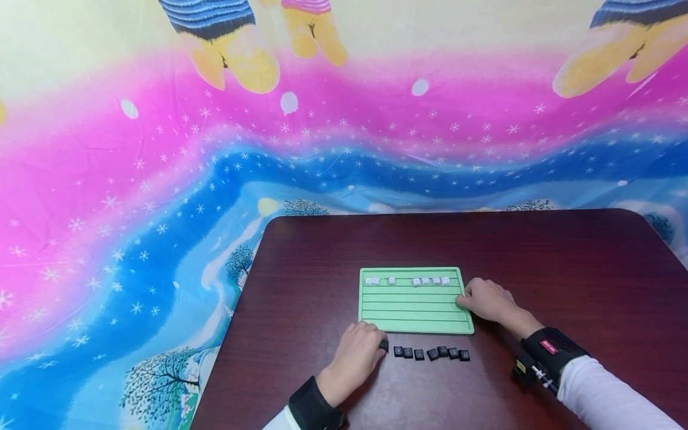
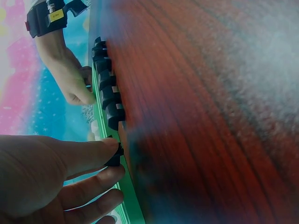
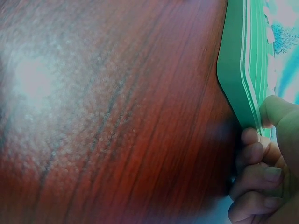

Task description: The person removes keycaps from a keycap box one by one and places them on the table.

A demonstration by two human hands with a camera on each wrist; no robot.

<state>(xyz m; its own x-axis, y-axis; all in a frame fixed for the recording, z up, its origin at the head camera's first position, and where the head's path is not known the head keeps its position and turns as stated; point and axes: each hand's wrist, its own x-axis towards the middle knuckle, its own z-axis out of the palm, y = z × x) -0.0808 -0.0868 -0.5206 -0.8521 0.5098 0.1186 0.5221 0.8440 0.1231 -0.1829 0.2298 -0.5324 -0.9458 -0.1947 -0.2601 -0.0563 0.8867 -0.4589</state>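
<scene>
My left hand [image 1: 357,352] pinches a small black keycap [image 1: 384,345] between thumb and fingers, just off the near left corner of a green ridged tray [image 1: 414,325]. The left wrist view also shows this hand, with the keycap partly hidden by the thumb. A row of several black keycaps [image 1: 419,355] lies on the table along the tray's near side. My right hand [image 1: 489,300] grips the tray's right edge, its thumb on top and the fingers curled at the side, as the right wrist view shows. White keycaps [image 1: 392,280] stand along the tray's far row, with gaps between some of them.
The tray lies on a dark reddish-brown wooden table [image 1: 306,275] with rounded far corners. Behind the table hangs a colourful printed cloth [image 1: 322,119]. Black bands with small cameras are strapped round both wrists.
</scene>
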